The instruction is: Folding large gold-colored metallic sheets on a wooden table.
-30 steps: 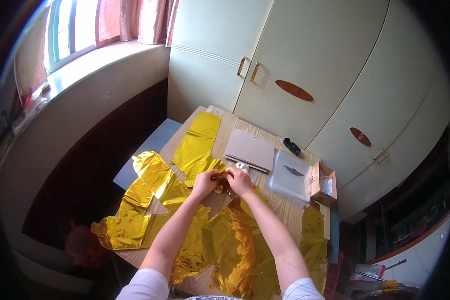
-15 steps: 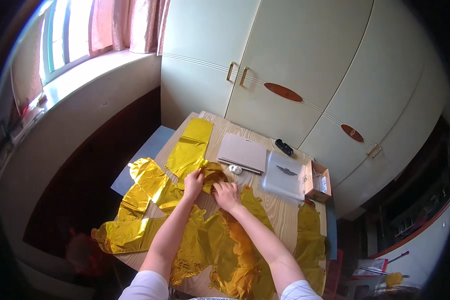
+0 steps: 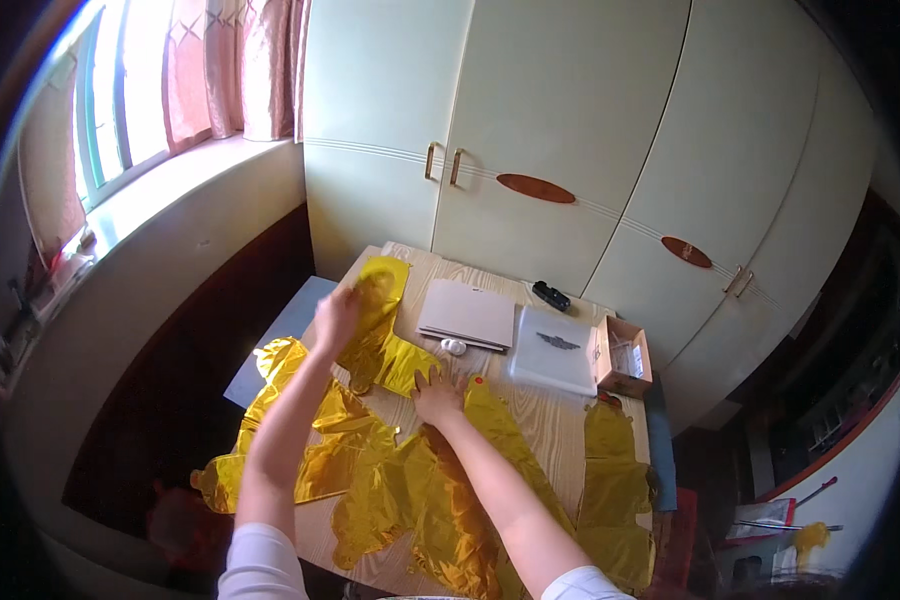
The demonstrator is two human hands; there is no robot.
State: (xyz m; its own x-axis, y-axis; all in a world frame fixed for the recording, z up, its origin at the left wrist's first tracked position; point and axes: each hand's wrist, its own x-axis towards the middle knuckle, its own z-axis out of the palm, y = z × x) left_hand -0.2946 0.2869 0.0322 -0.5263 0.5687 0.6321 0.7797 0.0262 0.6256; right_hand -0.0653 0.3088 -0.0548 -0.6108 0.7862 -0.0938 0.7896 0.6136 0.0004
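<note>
left hand (image 3: 336,318) pinched a gold foil balloon (image 3: 378,330) at the table's (image 3: 550,425) far left; right hand (image 3: 437,397) lay spread, pressing foil flat. many crumpled foil pieces (image 3: 440,500) remained unsorted, apparently early.

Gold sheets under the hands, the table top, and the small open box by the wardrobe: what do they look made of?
Gold sheets: looks like thin metallic foil film, probably flat balloons; shiny, creased, with bright glints. The left hand lifts one piece, the right hand presses another flat.
Table top: light wood or wood-look laminate; grain lines show, matte.
Small open box: likely cardboard; dull brown with thin folded flaps.
</note>
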